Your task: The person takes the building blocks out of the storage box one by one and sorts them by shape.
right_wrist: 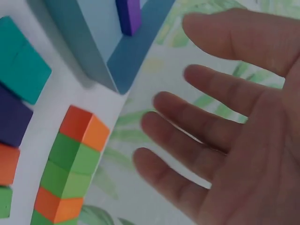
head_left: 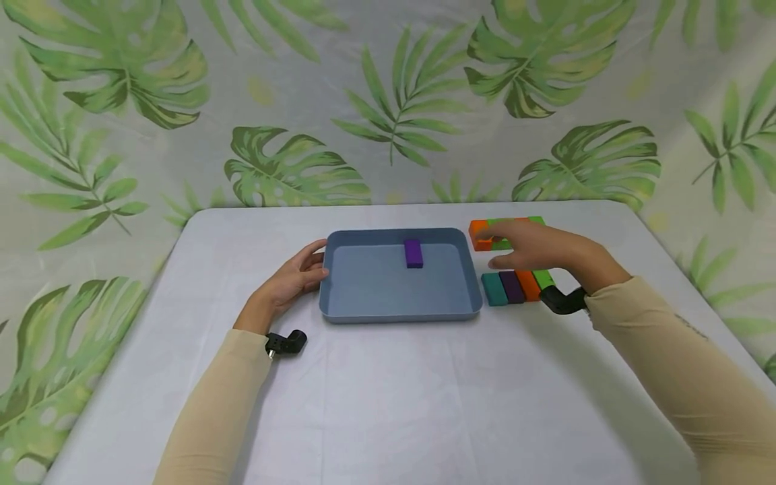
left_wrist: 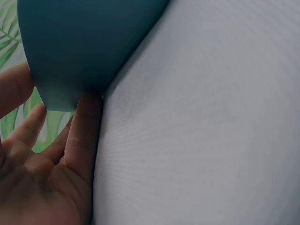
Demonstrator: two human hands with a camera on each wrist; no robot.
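Observation:
My left hand (head_left: 292, 281) rests against the left side of a blue-grey tray (head_left: 388, 318), its thumb at the rim and the other fingers along the outer wall. The left wrist view shows these fingers (left_wrist: 82, 133) fairly straight against the tray wall (left_wrist: 70, 51). A purple block (head_left: 413, 254) lies inside the tray, near its back wall. My right hand (head_left: 530, 246) hovers over the blocks to the tray's right. Its fingers are spread and hold nothing in the right wrist view. Beneath it is a back row of orange and green blocks (right_wrist: 70, 164), partly hidden in the head view.
A front row beside the tray has a teal block (head_left: 494, 289), a dark purple block (head_left: 512, 287), an orange block (head_left: 527, 286) and a green block (head_left: 543, 278). A white cloth (head_left: 388, 404) covers the table. A leaf-patterned curtain (head_left: 412, 94) hangs behind.

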